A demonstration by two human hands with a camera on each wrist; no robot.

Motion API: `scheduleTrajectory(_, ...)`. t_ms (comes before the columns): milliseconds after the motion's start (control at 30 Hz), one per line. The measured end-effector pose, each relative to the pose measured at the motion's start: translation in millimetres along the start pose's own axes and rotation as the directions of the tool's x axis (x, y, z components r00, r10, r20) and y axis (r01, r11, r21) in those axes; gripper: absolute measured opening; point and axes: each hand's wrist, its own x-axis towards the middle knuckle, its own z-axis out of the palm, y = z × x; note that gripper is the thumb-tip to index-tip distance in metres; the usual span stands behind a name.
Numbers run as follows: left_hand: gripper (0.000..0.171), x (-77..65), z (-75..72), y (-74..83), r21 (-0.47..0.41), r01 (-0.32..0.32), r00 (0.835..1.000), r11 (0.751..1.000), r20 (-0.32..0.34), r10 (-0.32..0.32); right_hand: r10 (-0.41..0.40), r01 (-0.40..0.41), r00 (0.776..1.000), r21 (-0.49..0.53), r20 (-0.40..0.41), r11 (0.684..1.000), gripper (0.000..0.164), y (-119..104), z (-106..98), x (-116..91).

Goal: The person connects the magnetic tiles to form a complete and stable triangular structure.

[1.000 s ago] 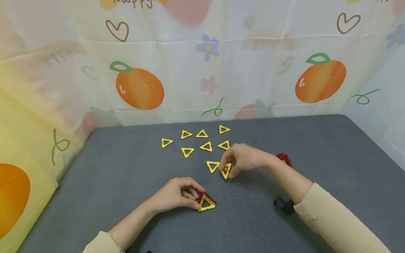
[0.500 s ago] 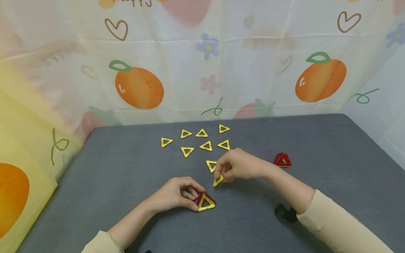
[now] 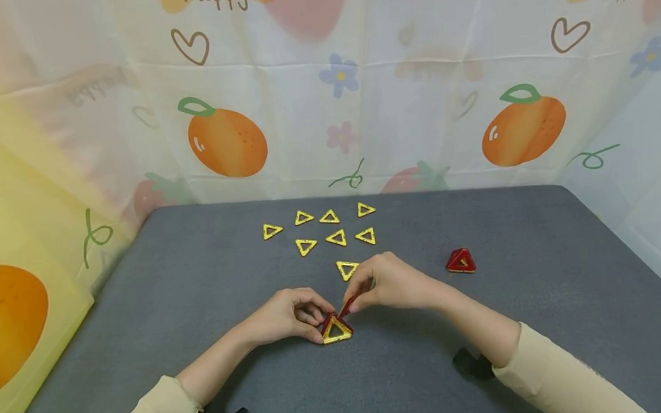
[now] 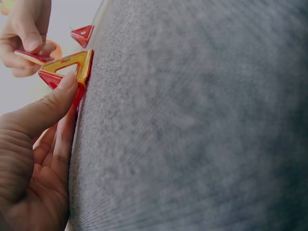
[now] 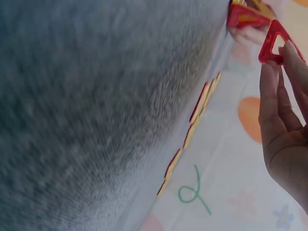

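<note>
Near the table's front, my left hand holds a small upright build of triangular magnetic tiles. It has a yellow face toward me and red sides. The left wrist view shows the thumb on a red tile of that build, the fingers behind it. Just above and right of it, my right hand pinches one loose triangular tile between thumb and fingertips. Its red face shows in the right wrist view, and in the head view its lower corner overlaps the build's top.
Several yellow triangular tiles lie flat toward the back; the closest one is beside my right fingers. A red pyramid of tiles stands to the right on the grey table. A printed cloth hangs behind the table.
My right hand has brought the loose tile from beside the flat tiles down toward the build, turning its red side into view. The left hand stays in place on the build.
</note>
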Motion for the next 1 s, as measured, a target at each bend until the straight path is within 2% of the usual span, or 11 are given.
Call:
scheduleTrajectory(267, 0.041, 0.0, 0.0, -0.4, -0.005, -0.007, 1.000, 1.000, 0.002, 0.007, 0.017, -0.017, 1.000, -0.006, 0.022, 1.000, 0.012, -10, 12, 0)
scheduleTrajectory(700, 0.043, 0.4, -0.5, -1.6, 0.006, -0.028, 1.000, 1.000, 0.007, 0.028, 0.023, -0.021, 0.999, -0.027, 0.044, 0.999, 0.016, -12, 27, 4)
scheduleTrajectory(1000, 0.043, 0.2, 0.0, -1.2, 0.009, -0.034, 0.999, 0.999, -0.002, 0.034, 0.033, -0.030, 0.999, -0.111, 0.024, 0.993, 0.022, -11, 34, 6)
